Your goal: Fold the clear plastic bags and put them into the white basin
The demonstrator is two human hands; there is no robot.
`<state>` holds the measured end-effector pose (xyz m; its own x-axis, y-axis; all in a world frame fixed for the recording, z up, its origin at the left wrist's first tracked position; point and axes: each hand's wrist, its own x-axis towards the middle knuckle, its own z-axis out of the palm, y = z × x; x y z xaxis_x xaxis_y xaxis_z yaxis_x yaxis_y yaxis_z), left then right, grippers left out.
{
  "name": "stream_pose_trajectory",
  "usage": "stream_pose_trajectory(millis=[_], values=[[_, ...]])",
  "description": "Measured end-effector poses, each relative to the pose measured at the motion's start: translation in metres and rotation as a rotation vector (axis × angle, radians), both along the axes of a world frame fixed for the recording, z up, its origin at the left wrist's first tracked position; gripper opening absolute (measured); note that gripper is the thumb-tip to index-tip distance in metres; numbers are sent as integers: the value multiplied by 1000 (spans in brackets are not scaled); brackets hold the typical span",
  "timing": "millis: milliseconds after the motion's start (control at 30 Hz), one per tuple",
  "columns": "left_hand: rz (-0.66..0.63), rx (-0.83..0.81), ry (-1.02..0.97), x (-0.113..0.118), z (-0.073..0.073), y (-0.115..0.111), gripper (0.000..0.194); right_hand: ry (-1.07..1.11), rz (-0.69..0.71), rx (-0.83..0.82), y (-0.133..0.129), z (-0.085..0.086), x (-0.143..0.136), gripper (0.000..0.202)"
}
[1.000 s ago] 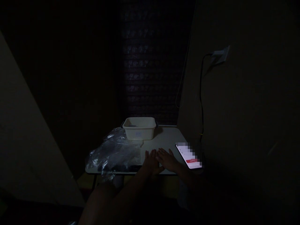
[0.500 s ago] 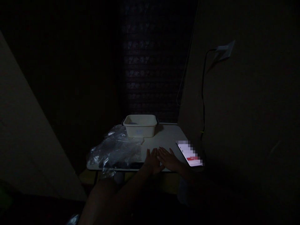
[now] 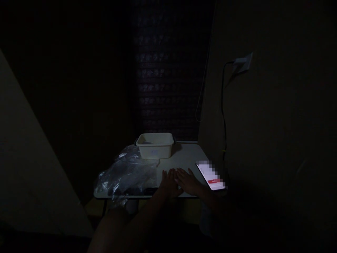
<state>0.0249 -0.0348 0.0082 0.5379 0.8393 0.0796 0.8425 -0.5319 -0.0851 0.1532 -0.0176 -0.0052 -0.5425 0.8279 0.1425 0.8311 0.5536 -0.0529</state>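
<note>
Only the view has been tipped a bit since half a second ago; the left hand [image 3: 170,184] and the right hand [image 3: 188,181] are kept in front of the white tub [image 3: 155,151]. Both hands are laid flat, backs up, with fingers stretched out, and are put close together; whether anything is covered by the palms cannot be told. Clear plastic [image 3: 131,172] is spread in front of the tub, to its left, and is hung over the edge of the counter [image 3: 188,154]. A phone [image 3: 208,174] with a lit screen is laid in front of the tub, to its right. Behind the tub a dark blind [image 3: 163,91] is seen, and far to its right a black cord [image 3: 223,109] is plugged into the wall [image 3: 273,119].
</note>
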Motion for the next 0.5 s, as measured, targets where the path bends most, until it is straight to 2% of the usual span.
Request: stream_pose_trajectory(millis=[100, 267, 500], values=[[-7, 10, -11, 0, -3, 0, 66, 9, -17, 10, -2, -2, -1, 49], [-9, -20, -9, 0, -8, 1, 65, -10, -37, -61, -3, -5, -1, 50], [-10, -33, -24, 1, -4, 1, 65, -19, -29, -120, -1, -2, -1, 51]])
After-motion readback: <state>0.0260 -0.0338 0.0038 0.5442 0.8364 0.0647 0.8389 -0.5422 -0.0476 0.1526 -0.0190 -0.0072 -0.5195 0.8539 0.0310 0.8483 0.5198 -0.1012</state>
